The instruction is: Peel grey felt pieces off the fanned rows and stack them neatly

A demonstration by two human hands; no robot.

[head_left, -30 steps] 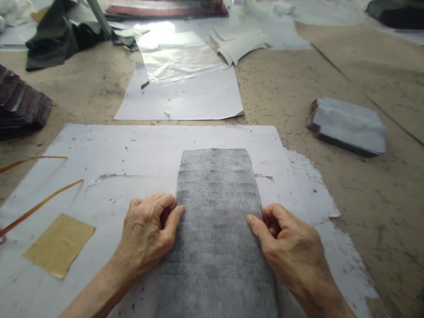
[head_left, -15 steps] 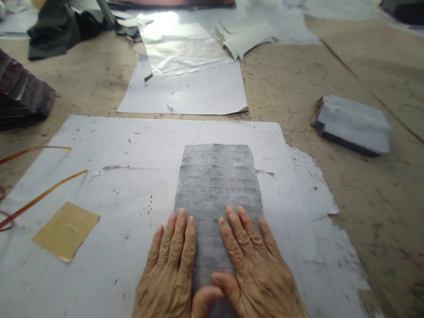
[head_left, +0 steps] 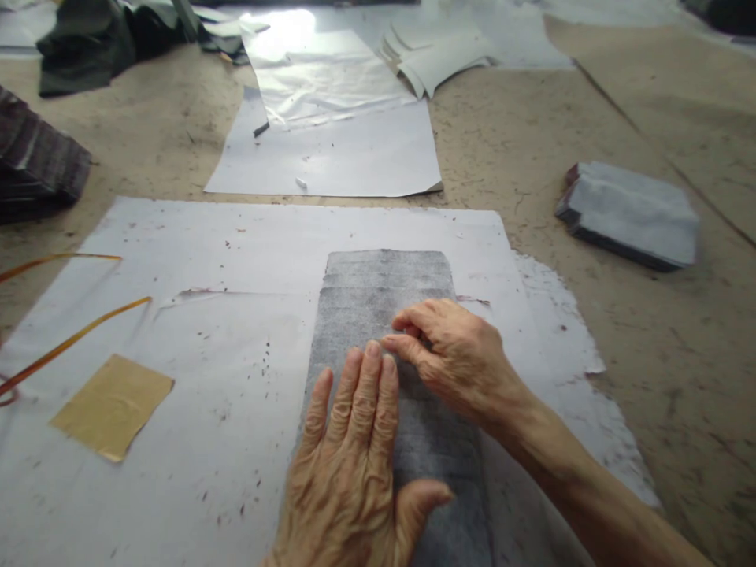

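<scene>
A long grey felt-like strip [head_left: 378, 295] lies lengthwise on a large white paper sheet [head_left: 194, 252]. My left hand [head_left: 354, 465] rests flat on the strip's near part, fingers together and stretched forward. My right hand [head_left: 452, 354] reaches in from the right over the middle of the strip, fingers curled, thumb and forefinger pinching at the grey surface. Whether a layer is lifted I cannot tell. The strip's far end lies bare.
A gold-coloured foil square [head_left: 112, 404] lies on the paper at left, beside orange strips [head_left: 71, 340]. A grey stack [head_left: 629, 214] sits at right. Further back are a white sheet [head_left: 354, 157], shiny film [head_left: 319, 79], white cut pieces [head_left: 431, 59] and dark fabric [head_left: 35, 161].
Both hands first held the strip's edges, then lay flat on it. Now the left stays flat while the right has moved forward and curled into a pinch on the strip.
</scene>
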